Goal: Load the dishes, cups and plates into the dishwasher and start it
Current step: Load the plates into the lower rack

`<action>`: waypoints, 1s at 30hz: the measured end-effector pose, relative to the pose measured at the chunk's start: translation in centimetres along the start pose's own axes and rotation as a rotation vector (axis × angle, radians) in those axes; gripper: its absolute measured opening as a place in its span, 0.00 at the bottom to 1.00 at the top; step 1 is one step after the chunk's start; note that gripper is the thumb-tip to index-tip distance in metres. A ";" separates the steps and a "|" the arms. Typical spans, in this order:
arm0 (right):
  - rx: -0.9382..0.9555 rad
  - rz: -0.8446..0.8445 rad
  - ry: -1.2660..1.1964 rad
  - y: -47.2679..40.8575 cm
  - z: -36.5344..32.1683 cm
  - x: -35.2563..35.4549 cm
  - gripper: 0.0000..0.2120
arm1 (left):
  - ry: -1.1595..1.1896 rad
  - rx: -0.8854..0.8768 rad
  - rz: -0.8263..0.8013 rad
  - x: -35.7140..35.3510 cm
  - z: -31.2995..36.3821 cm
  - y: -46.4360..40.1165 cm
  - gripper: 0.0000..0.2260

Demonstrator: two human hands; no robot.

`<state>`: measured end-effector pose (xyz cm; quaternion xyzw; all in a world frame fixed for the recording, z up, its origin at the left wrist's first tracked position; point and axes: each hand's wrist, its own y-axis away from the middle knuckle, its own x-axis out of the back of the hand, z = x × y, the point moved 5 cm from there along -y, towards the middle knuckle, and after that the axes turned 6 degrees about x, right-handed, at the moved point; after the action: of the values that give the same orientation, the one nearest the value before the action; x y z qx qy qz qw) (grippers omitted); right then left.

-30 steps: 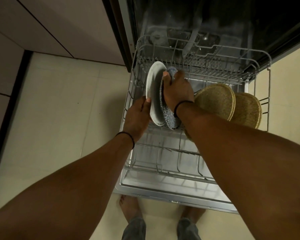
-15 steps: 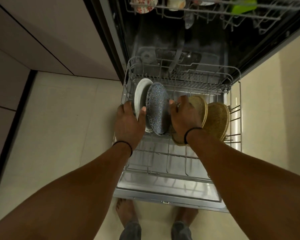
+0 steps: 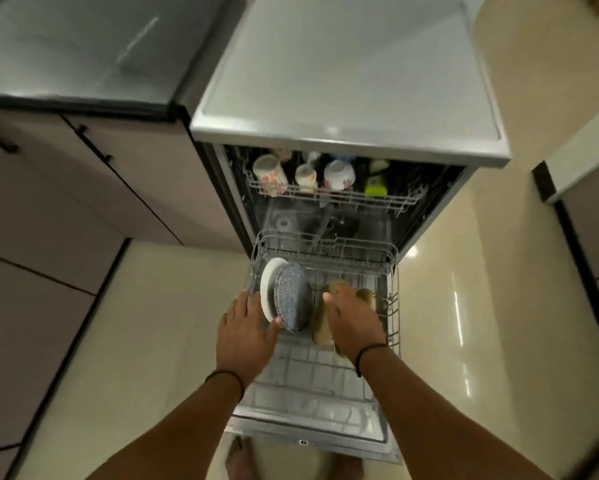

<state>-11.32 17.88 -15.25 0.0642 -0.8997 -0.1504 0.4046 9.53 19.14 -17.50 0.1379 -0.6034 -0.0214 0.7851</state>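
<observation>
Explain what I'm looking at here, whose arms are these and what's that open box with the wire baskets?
This is one picture, taken by a camera worn on a person's head, looking down at their own arms. The open box is a dishwasher with its door folded down. Its lower rack is pulled out over the door. In it a white plate and a speckled grey plate stand on edge, with tan plates beside them. The left hand touches the white plate's edge with relaxed fingers. The right hand rests over the tan plates; whether it grips one is unclear. The upper rack holds cups and a bowl.
</observation>
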 end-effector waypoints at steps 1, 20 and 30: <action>0.040 0.014 -0.015 1.3 -1.9 1.7 0.14 | -0.016 -0.011 0.021 3.0 0.8 1.4 0.36; 0.677 0.007 0.327 7.0 -35.5 -0.2 0.19 | -0.022 0.294 0.357 27.9 -22.9 11.0 0.30; 0.659 -0.096 0.326 6.0 -53.9 -17.5 0.24 | 0.143 0.395 0.409 34.2 -46.4 10.2 0.31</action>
<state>40.64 15.93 8.12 0.2560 -0.8197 0.1407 0.4927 61.65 30.97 6.34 0.1650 -0.5544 0.2649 0.7715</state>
